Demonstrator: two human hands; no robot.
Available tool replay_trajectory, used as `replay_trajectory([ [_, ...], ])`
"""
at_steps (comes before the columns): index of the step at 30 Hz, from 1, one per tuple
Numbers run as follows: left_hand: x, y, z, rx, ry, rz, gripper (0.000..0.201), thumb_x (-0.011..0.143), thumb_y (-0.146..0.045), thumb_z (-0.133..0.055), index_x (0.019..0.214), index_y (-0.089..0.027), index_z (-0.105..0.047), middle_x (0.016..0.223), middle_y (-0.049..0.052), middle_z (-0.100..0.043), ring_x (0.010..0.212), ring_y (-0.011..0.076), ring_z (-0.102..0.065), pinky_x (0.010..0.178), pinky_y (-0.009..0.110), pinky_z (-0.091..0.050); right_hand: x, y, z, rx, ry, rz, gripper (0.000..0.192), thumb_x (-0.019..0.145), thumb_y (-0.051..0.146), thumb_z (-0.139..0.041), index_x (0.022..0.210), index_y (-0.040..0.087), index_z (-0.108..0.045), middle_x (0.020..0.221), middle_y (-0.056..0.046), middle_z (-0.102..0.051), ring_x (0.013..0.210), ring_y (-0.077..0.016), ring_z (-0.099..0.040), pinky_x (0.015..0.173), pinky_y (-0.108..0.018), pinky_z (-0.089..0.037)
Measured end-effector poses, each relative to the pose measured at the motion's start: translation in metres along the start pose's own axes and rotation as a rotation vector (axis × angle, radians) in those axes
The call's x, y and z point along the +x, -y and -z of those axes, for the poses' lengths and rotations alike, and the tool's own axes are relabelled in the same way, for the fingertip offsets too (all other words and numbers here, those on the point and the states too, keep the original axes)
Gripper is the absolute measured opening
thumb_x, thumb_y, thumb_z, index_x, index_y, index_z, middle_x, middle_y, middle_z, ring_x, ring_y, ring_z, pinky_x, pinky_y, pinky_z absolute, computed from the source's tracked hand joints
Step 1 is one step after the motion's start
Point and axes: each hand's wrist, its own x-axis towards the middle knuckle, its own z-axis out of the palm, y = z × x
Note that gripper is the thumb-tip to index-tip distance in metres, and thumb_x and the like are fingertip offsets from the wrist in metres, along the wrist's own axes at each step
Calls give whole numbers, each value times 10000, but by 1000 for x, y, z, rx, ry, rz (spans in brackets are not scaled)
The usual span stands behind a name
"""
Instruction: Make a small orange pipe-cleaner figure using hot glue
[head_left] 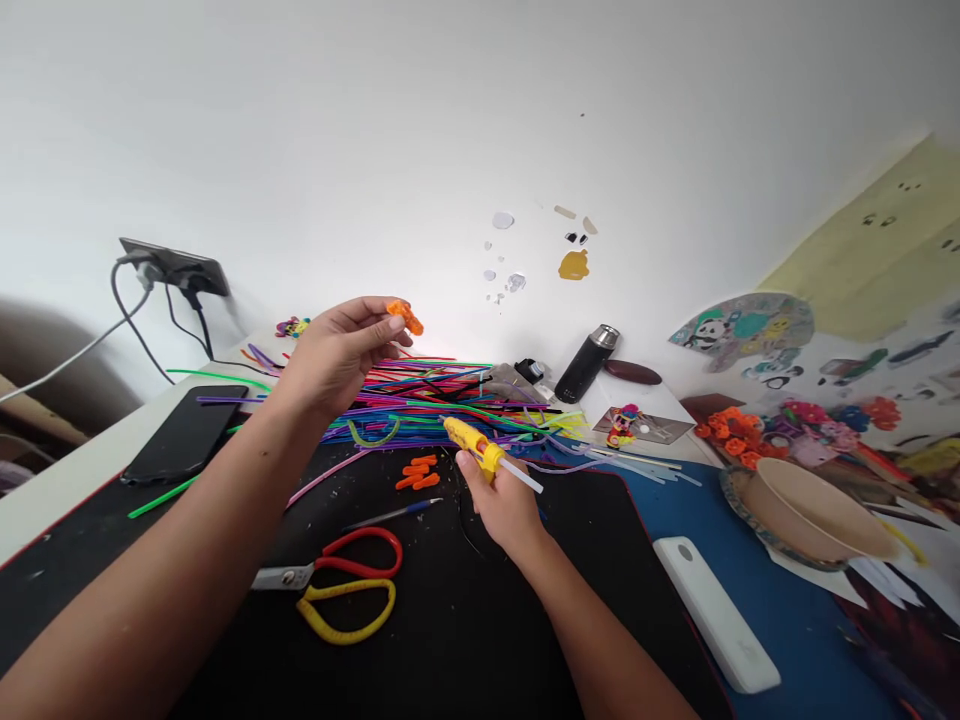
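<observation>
Now left hand (341,350) pinches orange piece (406,316); right hand (504,505) holds glue gun (471,441).

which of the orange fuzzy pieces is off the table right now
The orange piece pinched in the left hand, raised above the pile of coloured stems. The other small orange pieces lie on the black mat, just left of the right hand.

Yellow glue gun (471,441) (orange piece (406,316)).

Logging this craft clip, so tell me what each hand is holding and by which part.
Left hand pinches a small orange piece by its near end; right hand grips the yellow glue gun by its handle.
</observation>
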Motion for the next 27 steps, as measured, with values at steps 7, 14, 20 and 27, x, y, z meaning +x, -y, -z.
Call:
replay_trajectory([
  [7,-4,-10,-2,-23,-3,-23,288,677,-298,-954,888,-178,-799,870,62,-790,690,164,-676,627,290,-506,-22,20,23,-492,43,87,317,1039,513,-550,987,234,-692,831,-46,-742,759,-247,-707,679,-313,-419],
  [14,-5,-11,1,-28,40,-38,232,733,-292,-913,909,-189,-803,924,79,-800,732,178,-693,649,301,-519,-39,18,15,-766,86,-30,180,1005,406,-663,999,226,-668,953,-51,-757,816,-241,-720,641,-309,-343],
  [20,-6,-13,0,-41,69,-40,235,729,-291,-918,904,-183,-805,907,77,-798,715,171,-684,654,306,-521,-40,15,16,-894,136,-98,164,1019,362,-647,1102,229,-696,1056,-70,-764,895,-252,-745,670,-314,-373],
  [27,-6,-11,1,2,101,-65,199,761,-297,-896,907,-195,-807,894,82,-796,715,181,-678,653,323,-511,-46,14,18,-864,269,-74,297,994,459,-715,1195,240,-731,1254,-92,-750,1214,-306,-714,845,-327,-474],
])
